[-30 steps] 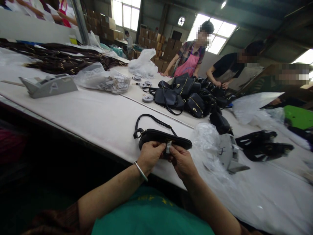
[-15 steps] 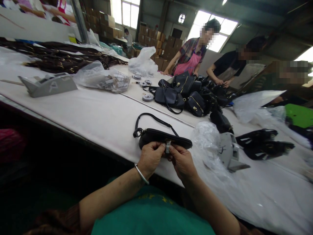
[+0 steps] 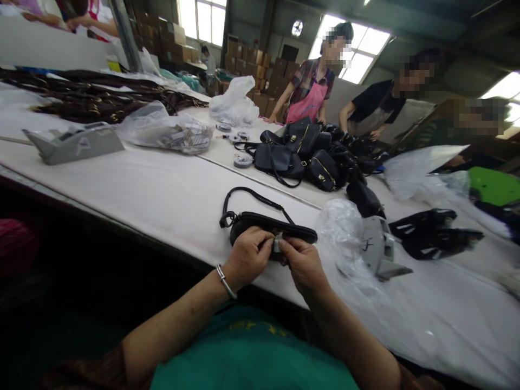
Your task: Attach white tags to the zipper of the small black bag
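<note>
- Hands meet at the near side of the purse [image 3: 268, 226]: the left hand [image 3: 248, 254] and the right hand [image 3: 303, 262] each pinch a small pale tag [image 3: 277, 242] between fingertips, closed narrow around it, seemingly so the tag sits steady against the purse edge while it is worked.
- Bangle [image 3: 221, 281] circles the left wrist.
- Purse lies flat near the front edge of the table [image 3: 154, 189], close to the body, likely so both hands can reach it without stretching.
- It looks black, slim and oval, with a zip line along the top; a thin black strap [image 3: 247, 196] loops up and back from a clasp at its left end.
- Just right of the purse sits a crumpled clear bag [image 3: 341, 227], and beside that a grey tape dispenser [image 3: 377, 249].
- Farther back, a heap of dark bags [image 3: 309, 154] fills the middle of the table, within reach of the people standing across it.
- A second dispenser [image 3: 73, 143] and a bag of paper tags [image 3: 174, 132] lie far left; brown straps [image 3: 101, 100] are spread behind them.
</note>
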Available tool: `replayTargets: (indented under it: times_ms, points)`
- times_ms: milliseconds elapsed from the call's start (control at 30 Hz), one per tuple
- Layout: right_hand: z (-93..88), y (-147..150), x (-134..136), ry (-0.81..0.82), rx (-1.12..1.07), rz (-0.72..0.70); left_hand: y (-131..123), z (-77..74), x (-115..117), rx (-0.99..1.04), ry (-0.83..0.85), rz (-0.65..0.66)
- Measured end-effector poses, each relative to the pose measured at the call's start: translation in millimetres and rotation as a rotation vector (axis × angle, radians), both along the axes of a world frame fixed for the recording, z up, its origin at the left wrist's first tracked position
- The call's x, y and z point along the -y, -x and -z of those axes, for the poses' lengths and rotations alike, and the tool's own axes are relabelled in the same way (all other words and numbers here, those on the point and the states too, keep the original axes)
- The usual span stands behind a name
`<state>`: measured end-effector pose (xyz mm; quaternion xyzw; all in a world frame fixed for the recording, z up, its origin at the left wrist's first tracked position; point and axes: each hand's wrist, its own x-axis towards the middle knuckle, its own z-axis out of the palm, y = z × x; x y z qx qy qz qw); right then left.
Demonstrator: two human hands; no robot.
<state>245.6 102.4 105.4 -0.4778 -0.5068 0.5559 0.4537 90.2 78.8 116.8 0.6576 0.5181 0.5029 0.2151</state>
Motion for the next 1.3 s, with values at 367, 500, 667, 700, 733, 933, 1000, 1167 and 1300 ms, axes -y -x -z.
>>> replayTargets:
  times_ms: [367, 500, 667, 700, 733, 933, 1000, 1167, 1300]
  points:
    - [-2.6, 5.3, 1.2, -0.052, 0.052, 0.066, -14.6, -7.3, 17.5, -0.533, -0.13, -0.113]
    - [3.4, 6.2, 0.7, -0.041, 0.009, 0.054, -6.9, -0.7, 11.7, -0.169, -0.011, -0.089]
    - [3.9, 3.4, 3.8, -0.061, 0.117, 0.035, -6.4, 2.6, 2.8, 0.229, 0.284, -0.014]
    - [2.6, 2.8, 4.7, -0.075, 0.142, 0.037, -8.8, 1.8, 1.5, 0.267, 0.314, 0.004]
    - [1.3, 2.2, 5.5, -0.101, 0.169, 0.039, -11.5, 1.0, 0.1, 0.296, 0.327, 0.017]
    - [3.7, -10.1, 13.5, -0.322, 0.303, 0.039, -27.8, 7.6, -12.7, 0.507, 0.433, 0.006]
    - [9.2, -17.8, 16.7, -0.314, 0.313, 0.053, -31.7, 12.6, -17.0, 0.678, 0.512, 0.028]
    - [22.3, -32.8, 21.2, -0.219, 0.315, 0.082, -36.1, 21.7, -21.4, 0.717, 0.472, 0.02]
    - [28.0, -39.0, 19.6, -0.175, 0.286, 0.089, -29.0, 31.7, -14.0, 0.525, 0.399, 0.044]
